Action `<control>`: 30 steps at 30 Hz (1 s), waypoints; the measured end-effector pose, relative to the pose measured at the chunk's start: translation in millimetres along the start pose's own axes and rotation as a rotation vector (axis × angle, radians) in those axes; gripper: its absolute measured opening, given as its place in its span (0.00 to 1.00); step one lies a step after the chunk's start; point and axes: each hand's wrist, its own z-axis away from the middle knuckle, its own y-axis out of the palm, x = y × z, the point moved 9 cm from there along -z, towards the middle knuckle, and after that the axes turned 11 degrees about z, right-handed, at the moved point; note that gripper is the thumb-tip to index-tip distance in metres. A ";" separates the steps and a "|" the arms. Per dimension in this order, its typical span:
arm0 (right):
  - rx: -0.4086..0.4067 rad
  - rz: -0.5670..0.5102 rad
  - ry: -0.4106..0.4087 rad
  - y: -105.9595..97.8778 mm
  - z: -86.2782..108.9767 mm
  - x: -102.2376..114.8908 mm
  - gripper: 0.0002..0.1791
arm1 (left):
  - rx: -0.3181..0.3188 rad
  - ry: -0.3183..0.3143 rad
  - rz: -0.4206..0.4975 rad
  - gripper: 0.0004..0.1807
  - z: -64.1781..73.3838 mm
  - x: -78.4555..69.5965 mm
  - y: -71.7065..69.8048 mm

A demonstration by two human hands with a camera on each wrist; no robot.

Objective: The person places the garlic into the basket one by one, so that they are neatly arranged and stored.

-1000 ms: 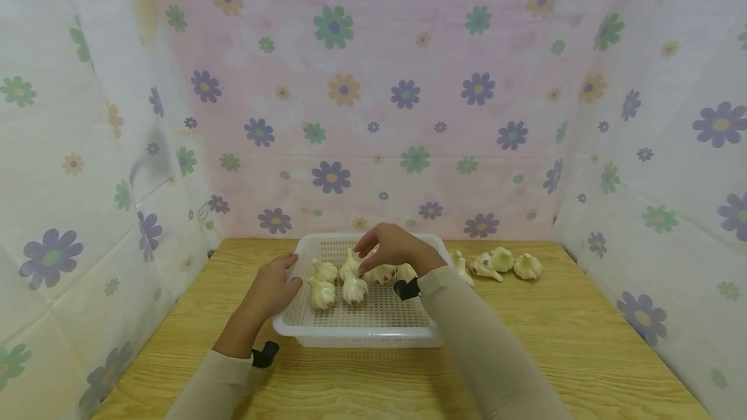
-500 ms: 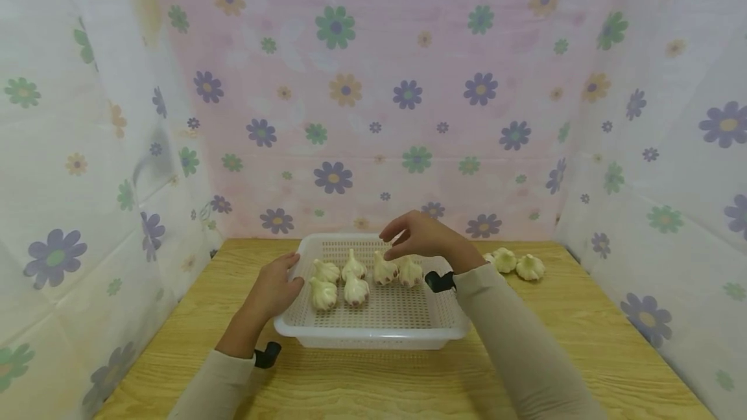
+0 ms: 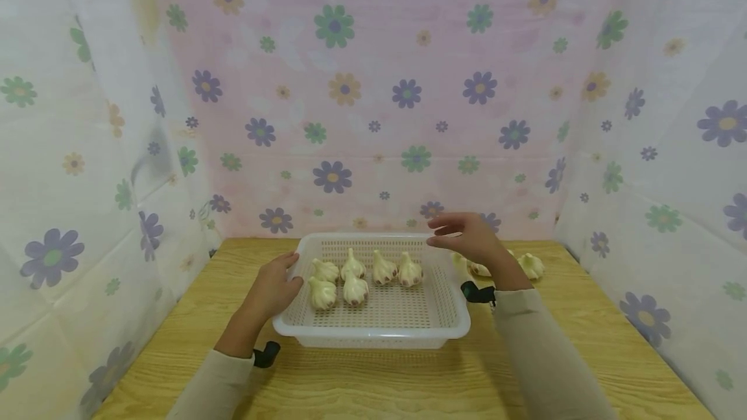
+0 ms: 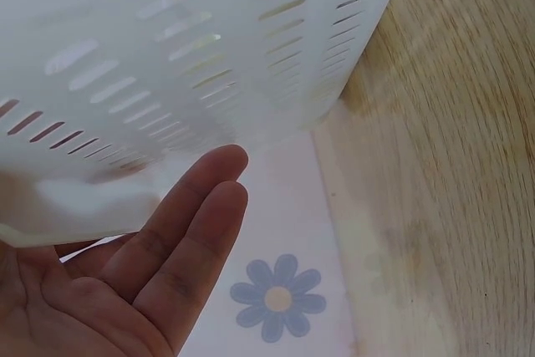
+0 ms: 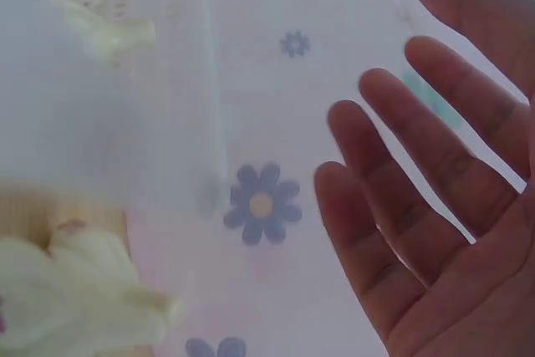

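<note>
Head view: a white perforated plastic basket (image 3: pixel 373 333) stands on a wood-grain table (image 3: pixel 589 349), with six garlic bulbs (image 3: pixel 355 290) inside, four in a rear row and two in front of it at the left. The left hand (image 3: pixel 272 287) grips the left rim, its thumb at the inner side. The right hand (image 3: pixel 469 238) hangs in the air by the far right corner, holding nothing. Further bulbs (image 3: pixel 531 267) (partly masked by that hand, so not safely countable) lie on the table right of the basket. Judged from this layout, the filling is partway along: six bulbs are in, and those outside seem to be what is left. Left wrist view: two fingers lie straight and together along the outside of the slotted wall; the thumb is hidden. Right wrist view: the fingers are extended and spread apart, the palm bare; garlic shows at the left edge, beside a blurred white shape, probably the basket.
</note>
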 end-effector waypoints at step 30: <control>-0.124 -0.060 0.219 -10.3 57.6 -104.4 0.32 | 0.004 -0.018 0.001 0.33 -1.4 -1.3 -0.9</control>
